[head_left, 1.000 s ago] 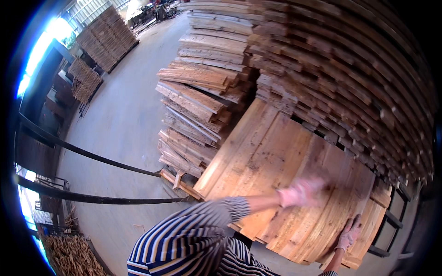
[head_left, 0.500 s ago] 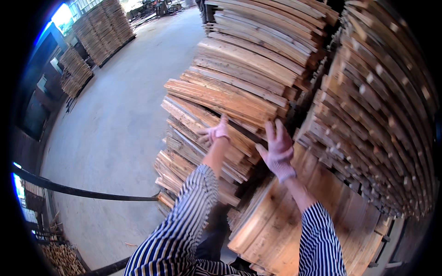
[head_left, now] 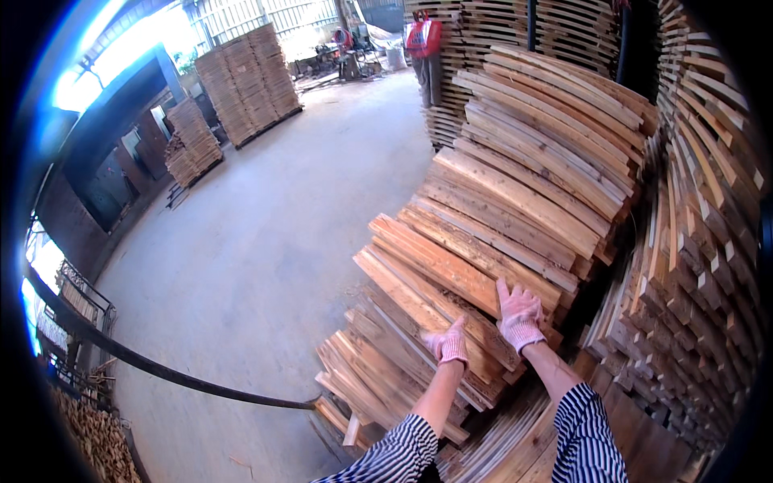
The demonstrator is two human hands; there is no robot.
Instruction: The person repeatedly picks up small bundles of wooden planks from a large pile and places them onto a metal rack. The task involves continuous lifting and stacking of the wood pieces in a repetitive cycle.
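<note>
A slanting pile of rough wooden planks [head_left: 439,262] lies before me. Both my hands wear pinkish-white knit gloves. My left hand [head_left: 448,344] rests on a light plank [head_left: 403,286] near its close end, thumb apart from the fingers; the fingertips are partly hidden. Farther right, my right hand [head_left: 522,315] lies over the close end of an orange-brown plank [head_left: 443,256], its fingers stretched out. Neither hand visibly wraps round a board. Under my right forearm is a lower layer of wide boards [head_left: 584,410].
A tall stack of board ends [head_left: 692,306] rises at the right. On the left, a dark bar [head_left: 185,374] crosses above the concrete floor [head_left: 241,241]. Stacked lumber [head_left: 250,84] stands far off. A red bag-like item [head_left: 423,39] hangs by the back stack.
The view has swung up and left, showing more of the far hall. My hands have come down onto the planks; the right hand, raised with spread fingers before, now lies on a plank's end.
</note>
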